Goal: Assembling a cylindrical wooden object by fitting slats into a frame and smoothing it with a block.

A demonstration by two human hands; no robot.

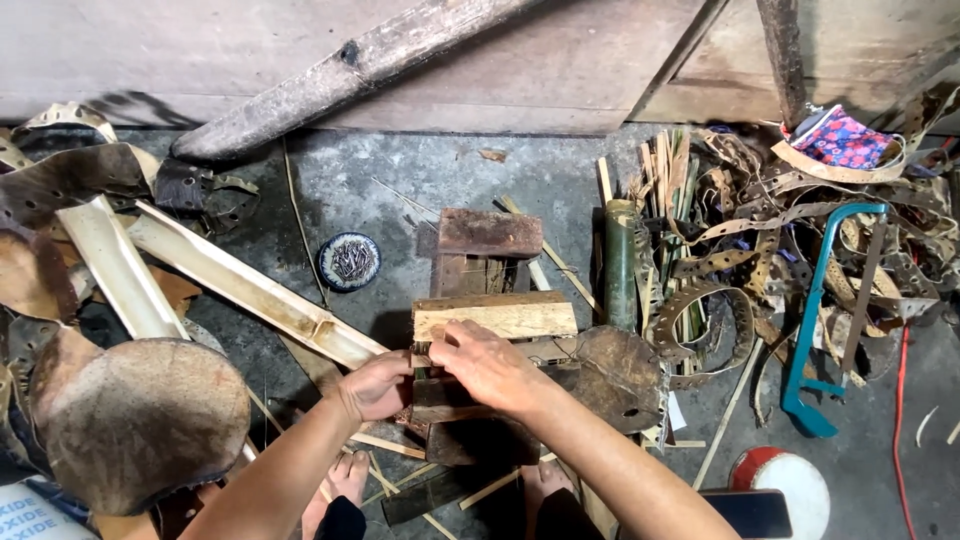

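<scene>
At lower centre of the frame, the left hand and right hand close around a small dark piece, possibly leather, just below a pale wooden block. A blue hacksaw lies at right on the floor

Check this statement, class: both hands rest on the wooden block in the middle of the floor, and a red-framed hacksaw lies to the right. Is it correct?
Not quite. The head view shows the hacksaw has a blue-green frame, not red. The rest holds: the left hand and right hand rest on the wooden block, and the saw lies to the right.
</scene>
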